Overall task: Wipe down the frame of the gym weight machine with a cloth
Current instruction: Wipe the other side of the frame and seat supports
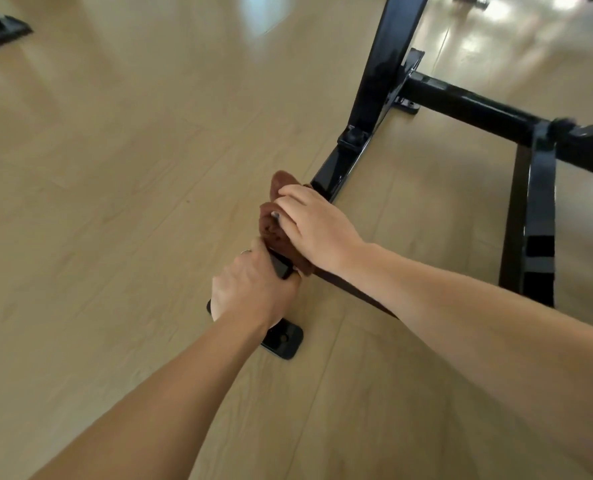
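The black metal frame of the weight machine has a low base bar running along the floor toward me. A brown cloth is wrapped over that bar. My right hand holds the cloth against the bar, fingers curled over it. Just below, my left hand grips the same bar nearer its end, a ring on one finger. The bar ends at a flat black foot plate on the floor, partly hidden by my left wrist.
A black upright rises from the base at the top. A cross tube runs right to a second base bar. Another black foot sits at the top left. Light wooden floor spreads to the left.
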A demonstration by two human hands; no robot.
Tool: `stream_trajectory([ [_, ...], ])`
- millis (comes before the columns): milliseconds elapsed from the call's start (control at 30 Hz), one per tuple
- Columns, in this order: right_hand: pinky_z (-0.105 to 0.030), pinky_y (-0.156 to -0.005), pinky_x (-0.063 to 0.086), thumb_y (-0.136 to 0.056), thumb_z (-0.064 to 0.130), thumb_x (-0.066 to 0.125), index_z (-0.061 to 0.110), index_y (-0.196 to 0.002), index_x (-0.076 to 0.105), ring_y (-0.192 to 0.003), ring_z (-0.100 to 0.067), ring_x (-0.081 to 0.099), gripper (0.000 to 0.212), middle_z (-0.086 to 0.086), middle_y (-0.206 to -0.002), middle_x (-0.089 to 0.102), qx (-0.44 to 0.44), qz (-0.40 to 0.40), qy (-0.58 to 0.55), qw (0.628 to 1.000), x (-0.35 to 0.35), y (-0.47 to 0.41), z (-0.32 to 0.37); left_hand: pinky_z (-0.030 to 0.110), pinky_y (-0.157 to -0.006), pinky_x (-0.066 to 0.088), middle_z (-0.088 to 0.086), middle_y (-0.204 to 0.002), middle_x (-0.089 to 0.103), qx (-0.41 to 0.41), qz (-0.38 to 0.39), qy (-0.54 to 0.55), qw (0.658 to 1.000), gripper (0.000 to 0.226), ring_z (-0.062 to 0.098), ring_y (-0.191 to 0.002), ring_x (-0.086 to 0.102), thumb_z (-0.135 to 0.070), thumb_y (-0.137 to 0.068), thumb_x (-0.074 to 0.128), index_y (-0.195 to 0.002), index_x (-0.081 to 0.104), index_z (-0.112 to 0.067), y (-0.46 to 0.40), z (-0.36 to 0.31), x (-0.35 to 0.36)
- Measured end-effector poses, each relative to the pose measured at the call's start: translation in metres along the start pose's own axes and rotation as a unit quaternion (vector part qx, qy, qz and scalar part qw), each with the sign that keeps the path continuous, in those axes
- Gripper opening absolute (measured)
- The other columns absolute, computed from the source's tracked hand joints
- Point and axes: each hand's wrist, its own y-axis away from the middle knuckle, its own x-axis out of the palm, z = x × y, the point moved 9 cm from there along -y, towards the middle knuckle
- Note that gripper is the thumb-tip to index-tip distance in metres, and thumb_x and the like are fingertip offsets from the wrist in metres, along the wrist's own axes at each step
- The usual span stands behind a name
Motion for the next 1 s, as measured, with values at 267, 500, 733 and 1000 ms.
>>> stream_trajectory([
  [267,-0.046,-0.118,0.026,-0.107,0.015,0.046,0.001,-0.135,0.061,-0.140,-0.039,0.040,0.035,-0.022,-0.147,0.051,0.079,-0.080,0.030,0.993,-0.003,0.011,-0.012,0.043,-0.068,0.059,-0.002,-0.084,0.052,0.005,-0.014,-0.037,0.999,0.042,0.022,-0.070,0.061,-0.055,-0.090,0.059,-0.106,0.040,-0.021,0.001,-0.004,0.003],
  [500,-0.041,-0.093,0.059,-0.080,0.022,0.088,0.017,-0.133,0.063,-0.119,-0.030,0.063,0.059,-0.012,-0.142,0.051,0.039,-0.020,0.157,0.987,0.002,0.084,-0.024,0.042,-0.074,0.059,0.007,-0.104,0.058,0.003,0.031,-0.118,0.993,0.053,0.027,-0.084,0.066,-0.056,-0.095,0.057,-0.119,0.040,-0.012,-0.002,-0.008,0.004],
  [733,-0.041,-0.094,0.049,-0.097,0.011,0.063,0.012,-0.132,0.060,-0.127,-0.031,0.045,0.036,-0.007,-0.132,0.048,0.073,0.120,0.333,0.933,-0.037,0.185,-0.062,0.046,-0.086,0.058,0.011,-0.111,0.061,-0.014,0.106,-0.196,0.975,0.057,0.029,-0.094,0.067,-0.043,-0.098,0.057,-0.136,0.039,-0.006,0.001,0.002,0.006],
  [1000,-0.027,-0.076,0.043,-0.108,0.028,0.049,0.016,-0.118,0.064,-0.093,-0.018,0.056,0.022,0.000,-0.106,0.060,0.265,0.096,-0.091,0.955,-0.114,0.274,-0.070,0.044,-0.103,0.048,0.017,-0.148,0.045,0.122,0.156,-0.169,0.966,0.069,0.034,-0.129,0.052,-0.036,-0.100,0.058,-0.153,0.026,-0.006,0.099,-0.134,-0.019],
])
